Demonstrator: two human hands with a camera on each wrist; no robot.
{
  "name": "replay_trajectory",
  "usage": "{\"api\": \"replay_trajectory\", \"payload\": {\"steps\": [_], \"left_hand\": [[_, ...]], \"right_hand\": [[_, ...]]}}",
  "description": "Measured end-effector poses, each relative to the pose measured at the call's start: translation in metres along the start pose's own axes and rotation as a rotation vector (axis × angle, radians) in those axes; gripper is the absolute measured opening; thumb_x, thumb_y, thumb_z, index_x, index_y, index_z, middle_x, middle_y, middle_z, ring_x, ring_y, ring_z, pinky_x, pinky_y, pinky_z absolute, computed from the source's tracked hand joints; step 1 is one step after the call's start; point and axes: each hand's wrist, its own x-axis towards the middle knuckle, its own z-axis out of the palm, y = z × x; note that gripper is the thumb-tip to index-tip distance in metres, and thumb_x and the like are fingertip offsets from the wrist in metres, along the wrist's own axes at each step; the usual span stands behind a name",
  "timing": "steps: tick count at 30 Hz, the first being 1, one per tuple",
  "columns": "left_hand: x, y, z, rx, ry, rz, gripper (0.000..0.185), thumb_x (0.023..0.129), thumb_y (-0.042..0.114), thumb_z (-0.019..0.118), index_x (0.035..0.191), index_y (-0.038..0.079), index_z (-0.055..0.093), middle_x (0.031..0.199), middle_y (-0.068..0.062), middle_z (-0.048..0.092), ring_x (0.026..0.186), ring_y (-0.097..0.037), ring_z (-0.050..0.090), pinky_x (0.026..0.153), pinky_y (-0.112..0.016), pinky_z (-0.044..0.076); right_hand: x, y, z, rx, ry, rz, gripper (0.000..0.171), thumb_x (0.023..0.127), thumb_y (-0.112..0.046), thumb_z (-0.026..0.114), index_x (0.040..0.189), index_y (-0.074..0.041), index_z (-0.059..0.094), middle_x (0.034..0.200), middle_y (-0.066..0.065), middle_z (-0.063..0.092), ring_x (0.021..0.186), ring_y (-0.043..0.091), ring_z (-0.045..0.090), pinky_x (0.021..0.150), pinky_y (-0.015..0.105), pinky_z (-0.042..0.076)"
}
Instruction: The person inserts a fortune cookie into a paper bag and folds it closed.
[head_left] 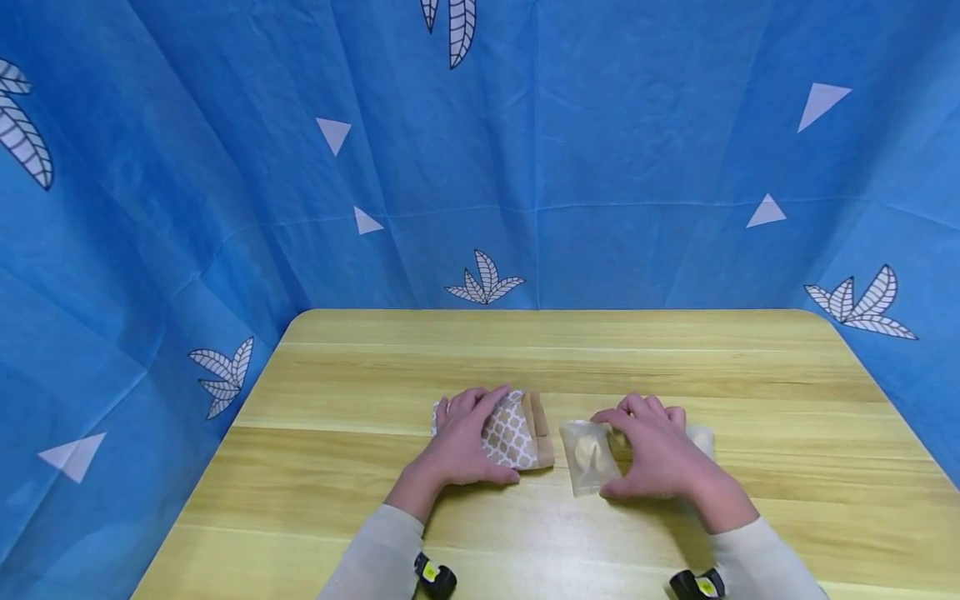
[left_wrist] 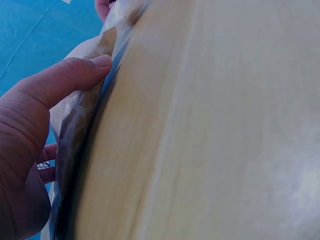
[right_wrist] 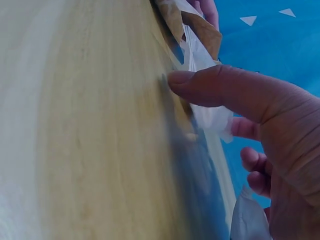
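Note:
A flat paper bag (head_left: 512, 433) with a white-and-tan lattice print lies on the table, its plain brown open end facing right. My left hand (head_left: 467, 446) holds it, fingers over the far side and thumb at the near edge; the left wrist view shows the thumb against the bag (left_wrist: 80, 112). To the right lies a small translucent packet (head_left: 587, 457) with something pale inside. My right hand (head_left: 660, 454) grips its right end between thumb and forefinger. Another whitish packet (head_left: 702, 439) is partly hidden behind this hand; it also shows in the right wrist view (right_wrist: 247, 220).
The wooden table (head_left: 360, 375) has rounded far corners. A blue curtain (head_left: 637, 150) with leaf and triangle prints hangs behind it and along both sides. Black straps with small devices (head_left: 437, 577) sit at both wrists.

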Motion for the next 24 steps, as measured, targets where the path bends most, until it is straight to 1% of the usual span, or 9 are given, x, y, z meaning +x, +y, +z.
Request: {"api": "replay_trajectory", "payload": {"steps": [7, 13, 19, 24], "left_hand": [[0.000, 0.000, 0.000, -0.001, 0.006, 0.014, 0.127, 0.052, 0.061, 0.090, 0.159, 0.028, 0.029, 0.144, -0.005, 0.041, 0.134, -0.023, 0.034, 0.114, -0.060, 0.004], [0.001, 0.000, 0.000, 0.003, -0.004, 0.006, 0.126, 0.053, 0.061, 0.089, 0.159, 0.031, 0.027, 0.145, -0.004, 0.040, 0.135, -0.023, 0.033, 0.114, -0.060, 0.003], [0.001, 0.001, 0.001, 0.004, -0.008, 0.004, 0.127, 0.053, 0.062, 0.089, 0.159, 0.032, 0.027, 0.145, -0.004, 0.039, 0.135, -0.024, 0.033, 0.114, -0.059, 0.003], [0.002, 0.001, 0.001, 0.009, -0.005, 0.012, 0.127, 0.053, 0.062, 0.089, 0.159, 0.031, 0.027, 0.144, -0.004, 0.040, 0.133, -0.023, 0.034, 0.114, -0.060, 0.004]], "right_hand": [[0.001, 0.002, 0.002, 0.045, 0.019, 0.013, 0.086, 0.049, -0.049, 0.092, 0.125, -0.021, 0.063, 0.103, -0.007, 0.051, 0.094, 0.018, 0.041, 0.076, 0.039, 0.024], [0.003, 0.002, 0.000, 0.072, 0.058, 0.018, 0.089, 0.050, -0.045, 0.093, 0.129, -0.020, 0.059, 0.110, -0.004, 0.054, 0.100, 0.020, 0.045, 0.078, 0.040, 0.026], [0.008, -0.003, 0.000, 0.100, 0.093, 0.005, 0.093, 0.050, -0.042, 0.093, 0.131, -0.016, 0.057, 0.115, -0.001, 0.056, 0.103, 0.023, 0.047, 0.080, 0.040, 0.027], [0.015, -0.010, 0.000, 0.122, 0.095, -0.012, 0.092, 0.050, -0.040, 0.092, 0.131, -0.017, 0.057, 0.116, -0.001, 0.056, 0.105, 0.023, 0.047, 0.080, 0.040, 0.027]]}}
